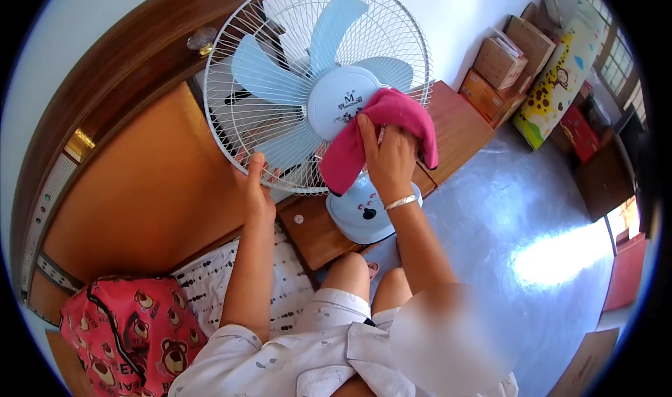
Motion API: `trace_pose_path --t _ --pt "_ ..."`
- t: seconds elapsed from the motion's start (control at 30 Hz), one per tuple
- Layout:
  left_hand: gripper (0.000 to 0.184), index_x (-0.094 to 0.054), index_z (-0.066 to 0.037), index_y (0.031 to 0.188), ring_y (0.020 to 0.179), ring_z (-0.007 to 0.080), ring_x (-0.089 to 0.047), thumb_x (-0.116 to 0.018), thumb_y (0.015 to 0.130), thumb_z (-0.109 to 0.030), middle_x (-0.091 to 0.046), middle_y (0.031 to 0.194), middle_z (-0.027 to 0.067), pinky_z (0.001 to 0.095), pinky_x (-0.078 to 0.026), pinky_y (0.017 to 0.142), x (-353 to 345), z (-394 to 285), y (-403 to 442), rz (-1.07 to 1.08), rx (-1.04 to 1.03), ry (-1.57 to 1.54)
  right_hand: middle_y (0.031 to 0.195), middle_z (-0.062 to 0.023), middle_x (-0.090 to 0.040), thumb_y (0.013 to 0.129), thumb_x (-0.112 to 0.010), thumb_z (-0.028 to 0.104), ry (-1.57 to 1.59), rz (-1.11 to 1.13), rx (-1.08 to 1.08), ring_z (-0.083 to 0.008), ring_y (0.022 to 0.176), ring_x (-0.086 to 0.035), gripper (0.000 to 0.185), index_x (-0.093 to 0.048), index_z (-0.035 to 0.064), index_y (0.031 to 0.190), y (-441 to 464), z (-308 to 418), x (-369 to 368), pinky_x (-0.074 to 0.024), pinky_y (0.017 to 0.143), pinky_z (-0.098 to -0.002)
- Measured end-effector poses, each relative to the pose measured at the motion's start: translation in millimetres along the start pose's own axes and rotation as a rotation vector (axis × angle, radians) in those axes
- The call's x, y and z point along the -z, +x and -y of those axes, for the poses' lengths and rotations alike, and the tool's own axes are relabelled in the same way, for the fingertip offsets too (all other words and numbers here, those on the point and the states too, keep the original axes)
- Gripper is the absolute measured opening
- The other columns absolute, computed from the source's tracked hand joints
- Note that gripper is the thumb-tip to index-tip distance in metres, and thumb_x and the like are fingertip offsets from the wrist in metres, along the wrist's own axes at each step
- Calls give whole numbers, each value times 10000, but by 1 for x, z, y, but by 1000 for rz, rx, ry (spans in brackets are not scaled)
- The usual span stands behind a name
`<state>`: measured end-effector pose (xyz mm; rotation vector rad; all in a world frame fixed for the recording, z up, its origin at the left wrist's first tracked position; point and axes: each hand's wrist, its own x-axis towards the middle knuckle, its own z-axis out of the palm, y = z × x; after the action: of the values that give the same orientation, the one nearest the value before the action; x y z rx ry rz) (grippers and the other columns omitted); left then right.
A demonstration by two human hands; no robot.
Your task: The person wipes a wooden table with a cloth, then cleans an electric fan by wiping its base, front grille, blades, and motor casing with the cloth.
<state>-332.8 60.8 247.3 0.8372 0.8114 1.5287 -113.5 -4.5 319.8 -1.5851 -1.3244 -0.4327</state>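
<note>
Right hand [393, 155] grasps a bunched pink cloth [402, 113] right of frame centre, thumb along its near side, far fingertips hidden in the folds. Cloth lies against the lower right front of the fan [343, 85], overlapping the edge of the hub; likely bunched so it covers the wires under the fingers. Left hand [257, 180] is closed on the lower left rim of the cage, thumb in front, fingers behind and partly seen through the wires; looks like a steadying grip, since the fan head is broad and top-heavy over its small base [360, 215]. Fan fills upper centre, tilted back, facing the person; blades look still, pattern on hub readable. Base stands on a brown wooden cabinet [458, 127] at centre, which probably brings the fan within easy reach of the seated person. Bracelet [400, 202] on right wrist, clear of the cloth. Red bear-print bag [133, 334] sits lower left, beside a patterned sheet [283, 285]. Cardboard boxes [500, 64] are stacked upper right, against the wall.
</note>
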Motion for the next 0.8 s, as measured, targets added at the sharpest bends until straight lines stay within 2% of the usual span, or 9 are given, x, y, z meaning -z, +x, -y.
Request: trace_pose_path --t 0.27,0.33,0.4,0.5,0.6,0.63,0.67,0.73,0.8 --pt "655 -352 -136 1368 1069 189 -490 -718 857 -319 -481 1244 64 408 -488 838 0 0 1 43 28 -38 870 -216 -641 909 -631 363 323 -64 -79 -396 825 -573 373 -654 -3 846 33 9 4 -425 769 -481" --pt "644 -382 -149 1355 1116 245 -528 -680 865 -442 -495 1264 83 441 -496 855 -2 0 0 3 4 39 842 -222 -632 907 -625 369 153 -137 48 -400 832 -572 380 -651 1 813 45 23 5 -416 788 -483" --pt "640 -378 -151 1355 1118 247 -527 -676 869 -441 -491 1269 87 441 -496 859 -1 1 1 5 7 35 834 -215 -634 904 -625 370 132 -108 65 -382 823 -584 371 -656 13 807 49 27 1 -431 760 -486" --pt "651 -361 -141 1361 1086 229 -512 -698 864 -392 -484 1258 85 423 -492 855 -4 -3 0 11 23 3 857 -172 -640 893 -646 381 88 185 158 -374 777 -598 359 -663 24 923 43 42 -8 -465 742 -475" --pt "671 -347 -130 1368 1055 207 -497 -724 856 -346 -481 1243 80 408 -486 845 -3 -1 -1 4 33 -33 913 -171 -657 895 -635 328 117 162 351 -332 891 -628 285 -689 49 911 19 45 -25 -486 788 -465" --pt "673 -347 -131 1368 1058 204 -496 -725 856 -348 -480 1245 79 410 -484 842 -2 0 0 -2 29 -36 968 -165 -661 906 -616 329 60 -67 532 -336 939 -624 301 -685 55 1008 17 43 -25 -481 831 -461" --pt "673 -347 -131 1368 1058 204 -496 -725 856 -348 -480 1245 79 410 -484 842 -2 0 0 -2 29 -36 968 -165 -661 906 -616 329 60 -66 532 -336 939 -624 301 -685 55 1008 16 37 -27 -481 831 -461" --pt "659 -350 -131 1367 1071 195 -487 -718 863 -342 -477 1243 72 414 -478 839 -2 -2 0 34 20 -26 1012 -171 -659 917 -594 346 41 93 424 -347 976 -616 333 -667 50 1051 18 20 -27 -472 854 -466" --pt "650 -354 -129 1365 1078 191 -485 -715 865 -333 -476 1249 70 414 -473 845 -4 -5 -3 34 14 -28 967 -196 -661 938 -562 342 169 328 -56 -367 911 -622 344 -655 22 1023 23 16 -5 -473 835 -468"
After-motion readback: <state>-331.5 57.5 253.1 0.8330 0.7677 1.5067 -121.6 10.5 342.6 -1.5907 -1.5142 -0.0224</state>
